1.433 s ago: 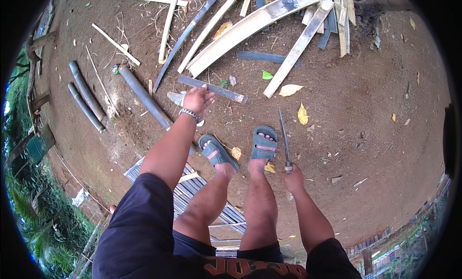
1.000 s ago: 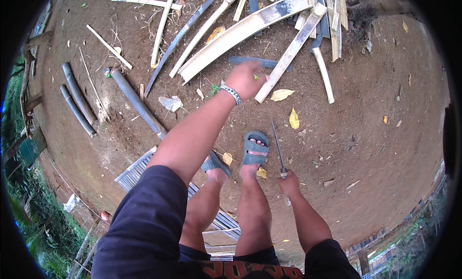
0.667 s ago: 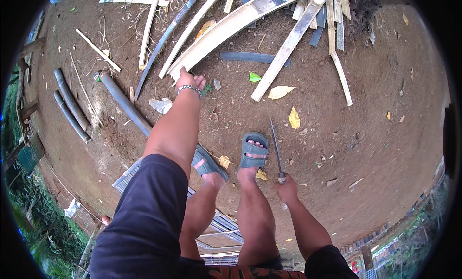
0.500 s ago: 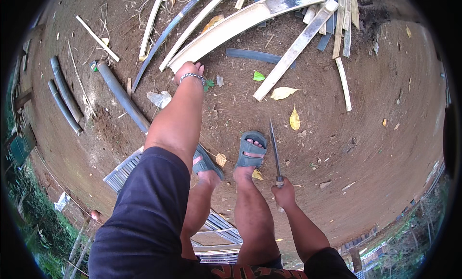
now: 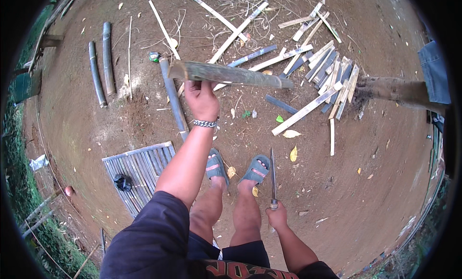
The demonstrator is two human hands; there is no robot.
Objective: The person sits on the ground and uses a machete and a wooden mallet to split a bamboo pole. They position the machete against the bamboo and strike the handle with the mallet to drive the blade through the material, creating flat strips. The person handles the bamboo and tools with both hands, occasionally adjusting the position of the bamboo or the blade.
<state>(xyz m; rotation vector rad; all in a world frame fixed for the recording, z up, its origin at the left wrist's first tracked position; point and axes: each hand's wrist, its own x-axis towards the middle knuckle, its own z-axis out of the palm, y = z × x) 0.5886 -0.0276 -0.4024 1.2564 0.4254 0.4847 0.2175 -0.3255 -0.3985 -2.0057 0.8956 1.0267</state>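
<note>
My left hand (image 5: 201, 100) is closed on a split half of a bamboo stem (image 5: 226, 74), near its left end. The piece is raised off the ground and lies nearly level across the view, its grey-green rounded outside mostly showing and its pale hollow end to the left. Down by my right leg, my right hand (image 5: 277, 216) grips the handle of a machete (image 5: 273, 178). Its narrow dark blade points away from me, beside my sandal (image 5: 257, 169). Below the raised piece, a round dark bamboo pole (image 5: 174, 100) rests on the soil.
A heap of bamboo strips (image 5: 329, 69) lies far right, with one long pale strip (image 5: 308, 108) reaching toward me. A brown trunk-like post (image 5: 394, 89) and blue cloth (image 5: 434, 69) are beyond. Left are a slatted bamboo panel (image 5: 137, 166) with a black bag (image 5: 122, 182) and two bamboo poles (image 5: 109, 62).
My left hand has lifted the split bamboo from the ground and turned it, so its rounded outside shows instead of its pale inside. My right hand still holds the machete low.
</note>
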